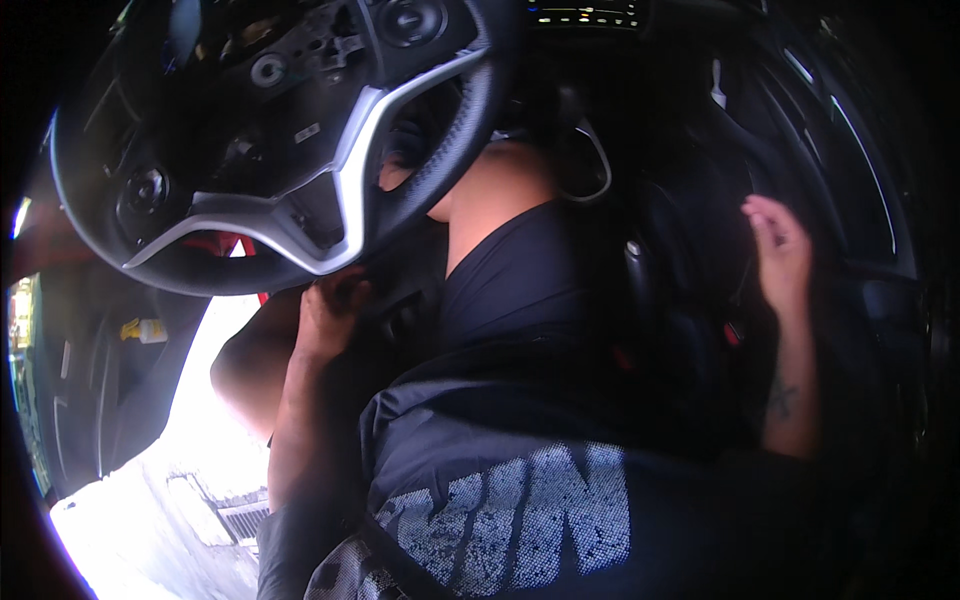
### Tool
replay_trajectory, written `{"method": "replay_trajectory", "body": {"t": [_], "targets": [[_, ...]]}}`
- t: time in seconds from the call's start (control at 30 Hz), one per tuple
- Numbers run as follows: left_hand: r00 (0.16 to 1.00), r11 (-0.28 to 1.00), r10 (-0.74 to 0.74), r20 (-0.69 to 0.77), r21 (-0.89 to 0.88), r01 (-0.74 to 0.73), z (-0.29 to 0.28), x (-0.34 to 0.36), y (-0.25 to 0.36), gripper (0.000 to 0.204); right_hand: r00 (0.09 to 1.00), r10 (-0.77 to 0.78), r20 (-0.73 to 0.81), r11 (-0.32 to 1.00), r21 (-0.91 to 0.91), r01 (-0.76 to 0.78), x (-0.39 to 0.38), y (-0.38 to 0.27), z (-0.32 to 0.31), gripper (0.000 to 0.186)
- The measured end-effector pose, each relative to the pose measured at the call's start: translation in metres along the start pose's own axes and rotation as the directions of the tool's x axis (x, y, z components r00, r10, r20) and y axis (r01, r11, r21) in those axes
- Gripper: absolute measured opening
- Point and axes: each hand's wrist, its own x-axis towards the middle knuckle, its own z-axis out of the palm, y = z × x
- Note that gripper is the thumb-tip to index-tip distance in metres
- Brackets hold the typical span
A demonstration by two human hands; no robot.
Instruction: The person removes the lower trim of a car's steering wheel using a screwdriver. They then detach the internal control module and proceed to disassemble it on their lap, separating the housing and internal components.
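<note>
The steering wheel, black with silver trim, fills the upper left, with a dark opening at its centre showing brackets. My left hand is just below its lower rim, fingers curled; what they grip is hidden in shadow. My right hand hovers at the right over the dark passenger side, fingers loosely bent and slightly apart with nothing visible in them. My bare leg and dark shorts lie between my hands, beneath my dark printed shirt.
A lit control panel sits at the top. The centre console runs beside my right leg, with a red buckle. At left, the door panel holds a yellow-and-white bottle, beside a bright door opening.
</note>
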Motion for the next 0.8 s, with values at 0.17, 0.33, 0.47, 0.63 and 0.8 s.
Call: {"method": "replay_trajectory", "body": {"t": [0.17, 0.33, 0.47, 0.63, 0.8], "targets": [[0.996, 0.999, 0.011, -0.088, 0.033, -0.008, 0.001, 0.004, -0.003, 0.028, 0.949, 0.315, -0.026, 0.949, -0.012, -0.316, 0.004, 0.129, -0.083, 0.030], [0.979, 1.000, 0.008, -0.202, -0.005, -0.009, -0.001, 0.008, -0.034, 0.030, 0.712, 0.636, 0.297, 0.764, -0.375, -0.525, -0.043, 0.274, -0.043, 0.016], [0.914, 0.947, -0.044, -0.403, -0.309, -0.090, -0.026, 0.008, -0.062, 0.037, 0.473, 0.740, 0.479, 0.635, -0.265, -0.725, -0.110, 0.349, 0.060, 0.073], [0.908, 0.528, -0.053, -0.417, -0.783, -0.329, -0.088, 0.043, -0.060, 0.042, 0.630, 0.744, 0.221, 0.643, -0.491, -0.588, -0.164, 0.399, 0.079, 0.050], [0.942, -0.060, -0.177, -0.286, -0.952, -0.300, -0.079, 0.078, -0.032, 0.038, 0.698, 0.710, -0.091, 0.693, -0.085, -0.716, -0.056, 0.357, -0.082, 0.041]]}}
